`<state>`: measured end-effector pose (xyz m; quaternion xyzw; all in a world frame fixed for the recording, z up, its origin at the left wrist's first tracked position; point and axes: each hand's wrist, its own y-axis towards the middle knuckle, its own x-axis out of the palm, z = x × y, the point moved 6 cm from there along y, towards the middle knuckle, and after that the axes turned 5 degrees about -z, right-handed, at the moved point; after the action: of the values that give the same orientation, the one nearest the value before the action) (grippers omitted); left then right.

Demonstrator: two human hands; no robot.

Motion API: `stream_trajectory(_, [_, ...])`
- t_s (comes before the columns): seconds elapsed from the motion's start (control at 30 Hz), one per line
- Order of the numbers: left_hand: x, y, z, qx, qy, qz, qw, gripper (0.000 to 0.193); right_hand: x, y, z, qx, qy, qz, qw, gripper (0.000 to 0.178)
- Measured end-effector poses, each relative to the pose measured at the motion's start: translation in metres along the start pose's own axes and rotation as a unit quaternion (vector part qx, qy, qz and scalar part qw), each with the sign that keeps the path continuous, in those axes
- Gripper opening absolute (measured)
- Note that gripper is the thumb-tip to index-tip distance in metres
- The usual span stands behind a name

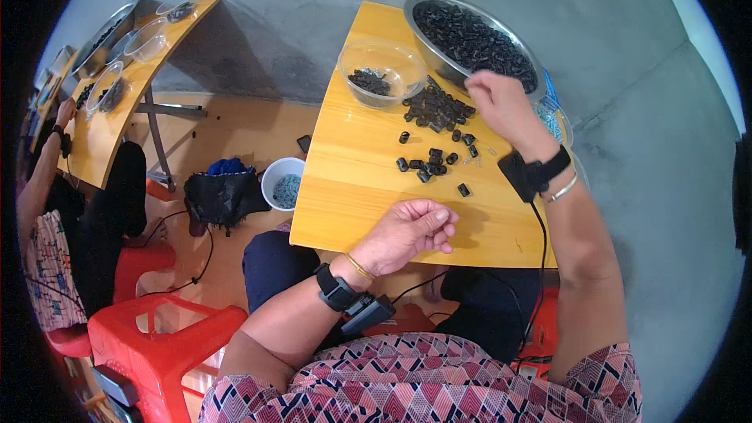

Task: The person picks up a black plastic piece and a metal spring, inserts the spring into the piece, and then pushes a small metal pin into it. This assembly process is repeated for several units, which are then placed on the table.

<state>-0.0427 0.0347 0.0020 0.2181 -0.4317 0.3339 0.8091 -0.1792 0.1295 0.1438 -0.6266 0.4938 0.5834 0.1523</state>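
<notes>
My left hand (411, 233) is just above the near part of the yellow table (352, 204), thumb and fingers curled together; whatever they may hold is hidden. Over the near rim of a steel bowl (535, 59) heaped with small black plastic parts (470, 35), my right hand (505, 106) has its fingers bent inward, and I cannot make out anything in them. Between the hands lie a pile of black parts (439, 106), several loose black pieces (427, 166) and a few tiny metal pieces (472, 158).
A clear plastic tub (399, 82) with black parts stands left of the bowl. Screw-like metal pieces (551, 121) lie in a container at the table's right edge. On the floor sit a white bucket (270, 180) and a red stool (157, 337). A co-worker's hand (66, 112) is at another table.
</notes>
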Motion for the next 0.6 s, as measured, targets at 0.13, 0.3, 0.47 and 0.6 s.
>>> stream_trajectory(0.13, [-0.001, -0.004, 0.000, 0.000, -0.003, 0.015, 1.000, 0.018, 0.021, -0.042, 0.030, 0.081, 0.029, -0.126, 0.988, 0.013])
stream_trajectory(0.3, [-0.001, 0.000, -0.002, 0.004, 0.003, 0.003, 1.000, 0.019, 0.037, -0.078, 0.051, 0.108, 0.051, -0.179, 0.977, 0.009])
stream_trajectory(0.47, [0.000, 0.001, 0.000, -0.002, 0.005, 0.010, 1.000, 0.019, 0.041, -0.084, 0.055, 0.100, 0.051, -0.172, 0.979, 0.008])
stream_trajectory(0.6, [0.000, -0.001, 0.001, -0.004, 0.008, 0.019, 1.000, 0.019, 0.042, -0.081, 0.041, 0.090, 0.046, -0.177, 0.979, 0.011])
